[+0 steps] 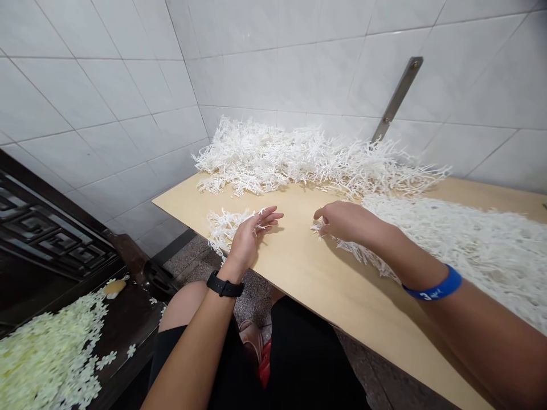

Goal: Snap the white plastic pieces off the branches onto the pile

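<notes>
My left hand [250, 236], palm turned inward and fingers stretched loosely to the right, has a few thin white branched stems [260, 227] between thumb and fingers. Right beside it, a small heap of the same white stems [222, 228] lies at the table's front left edge. Across a bare stretch of wood, my right hand [346, 219] is bent palm down, thumb and fingers pinched on white stem ends [317, 227]. Its palm side is hidden. Under and behind the right wrist spreads a flat layer of white stems [461, 239].
A long tangled pile of white stems [299, 156] lies along the tiled wall at the back of the wooden table [294, 256]. A metal bracket [397, 99] is fixed to the wall. Pale flower pieces [51, 347] cover a dark carved seat [123, 324] at lower left.
</notes>
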Available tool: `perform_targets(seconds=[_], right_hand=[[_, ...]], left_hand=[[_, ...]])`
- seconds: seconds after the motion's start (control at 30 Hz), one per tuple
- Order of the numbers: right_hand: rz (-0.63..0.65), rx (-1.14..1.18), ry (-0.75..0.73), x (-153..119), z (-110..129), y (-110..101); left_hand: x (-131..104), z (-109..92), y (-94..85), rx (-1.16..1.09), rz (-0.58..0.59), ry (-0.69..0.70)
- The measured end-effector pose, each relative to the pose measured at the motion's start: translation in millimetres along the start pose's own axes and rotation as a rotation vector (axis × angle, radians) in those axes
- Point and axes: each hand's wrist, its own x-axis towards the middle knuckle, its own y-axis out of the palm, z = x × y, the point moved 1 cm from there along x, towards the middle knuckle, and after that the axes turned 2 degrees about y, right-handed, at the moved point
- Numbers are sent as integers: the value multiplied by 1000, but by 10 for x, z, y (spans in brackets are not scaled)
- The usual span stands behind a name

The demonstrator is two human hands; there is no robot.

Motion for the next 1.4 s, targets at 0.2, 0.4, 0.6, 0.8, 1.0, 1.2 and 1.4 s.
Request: perform_targets(seconds=[0.2,0.4,0.6,0.8,1.0,1.2,1.4], right_hand=[[12,662,-259,-79,475,118],[62,922,-478,-44,656,479],[45,1099,-567,-70,608,610],[-5,962,-537,-135,670,644],[-65,608,-675,-287,753,555],[-226,119,-231,-99,418,301],[-168,-156,-44,-14,112,227]], left_hand=[[-47,-21,59,282,271,119],[-95,-40,100,461,401,125],[-118,-24,63,432,337,61],[-126,-55,92,652,107,135],[-40,4,20,346,-108,79],[-47,26,38,312,-63,86],[-43,37,81,413,11,103]])
